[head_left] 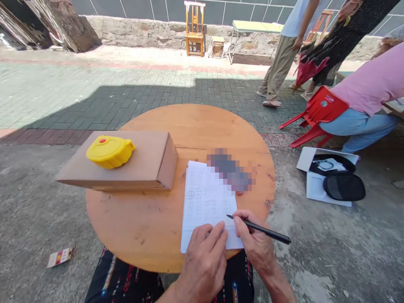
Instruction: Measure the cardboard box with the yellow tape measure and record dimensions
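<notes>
A black pen (pixel 268 232) is pinched in the fingers of my right hand (pixel 256 246), its tip slanting left just over the lower right of the paper. Sheets of white paper (pixel 202 185), covered with faint rows of writing, lie on a round wooden table (pixel 135 227). One entry toward the left edge is circled. My left hand (pixel 205 259) rests on the bottom part of the sheets, fingers stretched out and holding nothing. Beyond the paper's right edge, a dark item (pixel 230 170) is pixelated, so its kind cannot be made out.
On the table's left stands a cardboard box (pixel 126 172) carrying a yellow plastic container (pixel 110 152) with a red button. A person sits on a red chair (pixel 326 107) at right, near an opened box with a black case (pixel 344 187). Other people stand behind; a wooden chair (pixel 195 31) is by the wall.
</notes>
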`<state>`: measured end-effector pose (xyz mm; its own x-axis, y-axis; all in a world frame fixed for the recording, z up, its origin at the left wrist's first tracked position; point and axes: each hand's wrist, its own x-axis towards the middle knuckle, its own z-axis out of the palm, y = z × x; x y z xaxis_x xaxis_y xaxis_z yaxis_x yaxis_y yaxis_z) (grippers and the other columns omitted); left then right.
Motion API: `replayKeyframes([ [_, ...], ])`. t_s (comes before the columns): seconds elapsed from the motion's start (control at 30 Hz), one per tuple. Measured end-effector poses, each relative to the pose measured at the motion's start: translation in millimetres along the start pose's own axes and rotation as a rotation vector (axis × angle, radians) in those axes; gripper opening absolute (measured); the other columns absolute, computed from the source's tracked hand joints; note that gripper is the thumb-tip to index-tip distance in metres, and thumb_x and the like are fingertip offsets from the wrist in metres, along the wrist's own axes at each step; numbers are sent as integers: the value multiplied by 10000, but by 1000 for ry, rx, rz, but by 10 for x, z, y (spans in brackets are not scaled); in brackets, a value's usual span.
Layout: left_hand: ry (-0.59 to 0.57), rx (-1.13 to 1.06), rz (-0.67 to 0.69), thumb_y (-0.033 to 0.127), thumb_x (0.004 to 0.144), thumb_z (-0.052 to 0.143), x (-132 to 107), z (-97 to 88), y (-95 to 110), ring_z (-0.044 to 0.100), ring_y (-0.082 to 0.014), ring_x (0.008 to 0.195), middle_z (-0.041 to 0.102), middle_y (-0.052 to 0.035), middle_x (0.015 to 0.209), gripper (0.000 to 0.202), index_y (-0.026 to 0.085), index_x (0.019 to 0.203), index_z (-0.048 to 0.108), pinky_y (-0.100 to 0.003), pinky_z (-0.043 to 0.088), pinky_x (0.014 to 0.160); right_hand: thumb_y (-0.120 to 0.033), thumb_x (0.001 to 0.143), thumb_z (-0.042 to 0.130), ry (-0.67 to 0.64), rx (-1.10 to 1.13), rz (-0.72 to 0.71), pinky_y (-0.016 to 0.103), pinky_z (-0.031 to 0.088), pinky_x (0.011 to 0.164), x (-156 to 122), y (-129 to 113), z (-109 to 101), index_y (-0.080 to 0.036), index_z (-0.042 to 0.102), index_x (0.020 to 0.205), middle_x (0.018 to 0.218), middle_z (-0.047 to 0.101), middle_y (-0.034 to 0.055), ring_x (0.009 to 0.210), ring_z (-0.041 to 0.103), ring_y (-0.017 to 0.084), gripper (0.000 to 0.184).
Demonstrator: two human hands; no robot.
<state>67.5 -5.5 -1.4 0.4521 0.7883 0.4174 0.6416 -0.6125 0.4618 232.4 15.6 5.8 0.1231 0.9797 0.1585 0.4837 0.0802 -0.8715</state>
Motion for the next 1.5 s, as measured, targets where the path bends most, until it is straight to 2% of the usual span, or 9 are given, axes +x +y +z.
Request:
replayKeyframes([
  [0.23, 15, -23, 13, 37, 837, 504, -5, 21, -26, 533, -260, 989, 650, -132, 1263, 386, 65, 1206, 615, -408, 524, 843, -214, 932, 545, 41, -132, -189, 175, 481, 555, 9, -38, 34, -213, 631, 848, 678, 648, -43, 557, 600, 94, 120],
  [0.93, -24, -52, -18, 21, 831, 516, -11, 34, -19, 510, -263, 1009, 627, -141, 1300, 414, 55, 1235, 601, -426, 518, 853, -203, 939, 546, -1, -160, -192, 209, 518, 624, 8, -28, 46, -216, 630, 870, 729, 678, -18, 627, 649, 120, 110],
  [1.13, -16, -55, -38, 18, 819, 521, -2, 29, -9, 523, -267, 1000, 635, -131, 1286, 412, 75, 1217, 611, -425, 515, 854, -202, 940, 517, -47, -165, -193, 226, 494, 559, 36, -61, 16, -207, 621, 811, 679, 654, -14, 573, 618, 127, 166],
  [1.37, -9, -38, -38, 26, 829, 524, 20, 8, 0, 519, -268, 999, 647, -128, 1265, 394, 70, 1211, 609, -426, 513, 849, -203, 931, 542, 65, -126, -142, 213, 499, 572, -20, 2, 7, -217, 631, 836, 698, 663, -22, 594, 627, 122, 131],
  [1.5, -13, -24, -26, 32, 829, 523, 26, 11, 3, 522, -270, 1005, 648, -126, 1262, 401, 70, 1220, 606, -426, 514, 850, -184, 932, 541, 86, -141, -178, 218, 511, 601, -33, 21, 33, -217, 632, 863, 722, 677, -14, 621, 652, 128, 119],
])
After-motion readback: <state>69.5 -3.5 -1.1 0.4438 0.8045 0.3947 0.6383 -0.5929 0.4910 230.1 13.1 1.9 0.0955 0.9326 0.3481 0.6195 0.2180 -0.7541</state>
